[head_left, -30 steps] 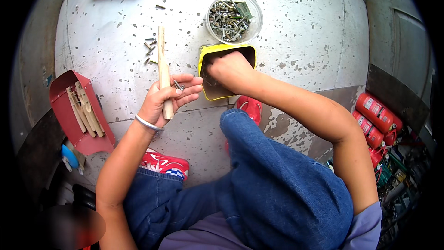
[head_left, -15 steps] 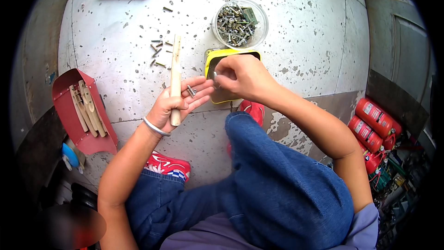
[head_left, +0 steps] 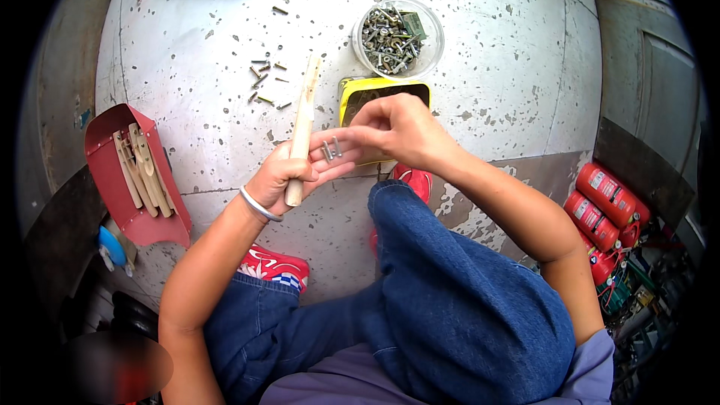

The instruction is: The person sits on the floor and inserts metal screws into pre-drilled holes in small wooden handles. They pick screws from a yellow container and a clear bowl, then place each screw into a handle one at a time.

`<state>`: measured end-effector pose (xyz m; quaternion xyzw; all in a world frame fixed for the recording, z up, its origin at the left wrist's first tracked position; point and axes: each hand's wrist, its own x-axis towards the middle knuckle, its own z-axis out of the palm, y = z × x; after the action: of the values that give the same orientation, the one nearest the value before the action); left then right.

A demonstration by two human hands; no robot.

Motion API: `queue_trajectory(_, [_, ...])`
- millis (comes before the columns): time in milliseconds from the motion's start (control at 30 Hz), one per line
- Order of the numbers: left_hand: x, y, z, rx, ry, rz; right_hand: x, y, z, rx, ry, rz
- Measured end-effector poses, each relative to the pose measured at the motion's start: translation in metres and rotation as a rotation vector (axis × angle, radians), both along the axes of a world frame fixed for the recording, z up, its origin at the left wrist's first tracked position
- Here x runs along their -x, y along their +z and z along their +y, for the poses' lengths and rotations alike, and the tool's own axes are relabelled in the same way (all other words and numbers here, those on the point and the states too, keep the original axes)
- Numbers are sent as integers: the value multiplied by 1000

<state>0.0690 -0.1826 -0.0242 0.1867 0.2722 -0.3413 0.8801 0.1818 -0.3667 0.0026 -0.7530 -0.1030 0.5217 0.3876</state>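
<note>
While the left hand [head_left: 289, 172] wraps a pale, slim wooden stick [head_left: 302, 132] just left of frame centre, its open fingers cradle a few small grey screws [head_left: 330, 149]. Fingertips of the right hand [head_left: 397, 129] pinch at those screws; how many lie there is hard to make out. That hand hides most of a yellow rectangular tin [head_left: 360, 92]. Above it sits a clear round tub [head_left: 431, 49] of tangled metal fasteners on the chipped, speckled grey floor [head_left: 510, 67].

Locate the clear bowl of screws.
Head view: the clear bowl sits on the floor, top centre, just behind the yellow tin, right of the loose screws.
</note>
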Motion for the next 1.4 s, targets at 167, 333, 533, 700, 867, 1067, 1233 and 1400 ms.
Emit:
queue_trajectory(167, [2,-3,2,-37,-18,13,-8,-20,-20,6,302,-534])
queue_trajectory(333, [2,-7,10,-226,-132,24,4,-38,-21,6,696,-601])
queue_trajectory(533, [1,-5,13,-336,-149,7,3,-56,-16,177,923,-666])
queue_trajectory(700, [3,-10,15,-395,-129,-4,-8,-50,-16,172,841,-805])
queue_trajectory(867, [-3,-5,11,-420,-222,-48,7,-74,-17,-47,823,-773])
queue_trajectory(1067, [1,-2,6,-517,-194,-122,12,-80,-14,-6,962,-885])
queue_trajectory(1233, [3,-1,9,-498,-207,-118,7,-77,-15,48,932,-873])
queue_trajectory(1400, [4,1,5,-534,-205,-164,1,-64,-12,145,990,-813])
